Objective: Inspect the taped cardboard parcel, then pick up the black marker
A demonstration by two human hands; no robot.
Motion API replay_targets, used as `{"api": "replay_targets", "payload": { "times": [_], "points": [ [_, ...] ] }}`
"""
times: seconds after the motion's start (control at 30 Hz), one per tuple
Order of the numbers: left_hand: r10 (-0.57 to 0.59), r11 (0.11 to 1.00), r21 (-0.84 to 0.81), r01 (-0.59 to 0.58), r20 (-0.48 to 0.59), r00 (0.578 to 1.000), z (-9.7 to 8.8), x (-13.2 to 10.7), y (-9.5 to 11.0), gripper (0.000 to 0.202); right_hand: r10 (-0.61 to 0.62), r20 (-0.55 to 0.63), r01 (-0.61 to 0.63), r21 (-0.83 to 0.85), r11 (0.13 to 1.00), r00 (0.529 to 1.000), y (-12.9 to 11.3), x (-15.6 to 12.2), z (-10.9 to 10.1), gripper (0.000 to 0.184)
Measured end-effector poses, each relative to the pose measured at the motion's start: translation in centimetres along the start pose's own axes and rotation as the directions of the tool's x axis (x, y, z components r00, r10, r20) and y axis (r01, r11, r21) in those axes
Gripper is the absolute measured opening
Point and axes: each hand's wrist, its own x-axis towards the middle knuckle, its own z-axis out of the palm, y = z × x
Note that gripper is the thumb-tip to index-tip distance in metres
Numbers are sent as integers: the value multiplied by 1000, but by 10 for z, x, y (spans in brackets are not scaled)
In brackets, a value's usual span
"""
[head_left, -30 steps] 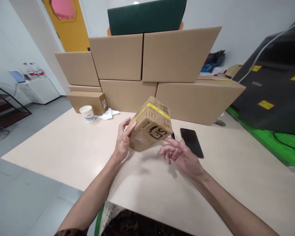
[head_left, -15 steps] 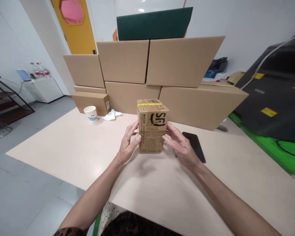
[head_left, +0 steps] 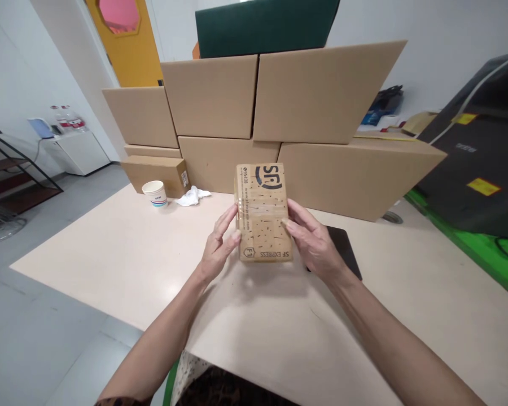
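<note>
Between my two hands is a small brown cardboard box [head_left: 265, 220], its broad printed face turned toward me with "SF EXPRESS" lettering and clear tape across it. My left hand [head_left: 217, 245] grips the box's left side, thumb at the front edge. On the opposite side my right hand [head_left: 315, 239] is closed on the box, its thumb at the front right edge. The box appears to be held above the table, over its own shadow. A black phone [head_left: 344, 251] lies on the table, partly hidden by my right hand.
Large cardboard boxes [head_left: 214, 98] are stacked along the table's back, with a dark green box [head_left: 266, 28] on top. A paper cup [head_left: 155, 194] and a crumpled white tissue [head_left: 192, 196] sit at the left on the pale table [head_left: 110, 254]. A black case [head_left: 482, 152] stands at the right.
The small box has tilted, so its top face with the yellow strip is out of sight and its printed face shows more fully. Both hands keep hold of its sides.
</note>
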Motion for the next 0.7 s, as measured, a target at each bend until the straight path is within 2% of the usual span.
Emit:
{"api": "replay_targets", "payload": {
  "times": [0.07, 0.2, 0.33, 0.53, 0.6, 0.7],
  "points": [
    [-46, 999, -25, 45, -6, 999, 3, -1, -8, 65, 24, 37, -24, 8, 1000, 999, 5, -1, 3, 61],
    [-122, 972, -198, 125, 26, 992, 5, -2, -24, 73, 90, 59, -91, 25, 995, 994, 11, -3, 7, 60],
    [-181, 934, -314, 171, -1, 984, 4, -2, -24, 80, 125, 74, -128, 32, 991, 989, 12, -8, 6, 56],
    [-262, 910, -359, 207, -112, 959, 9, 5, -9, 88, 161, 11, -161, 22, 987, 987, 19, -16, 6, 50],
    [-289, 915, -345, 211, -191, 938, 12, 5, -8, 96, 189, -7, -189, 40, 981, 982, 25, -18, 9, 52],
    [-204, 973, -172, 151, -352, 914, 17, 0, -9, 111, 232, -14, -231, 51, 972, 973, 35, -20, 14, 56]
  ]
}}
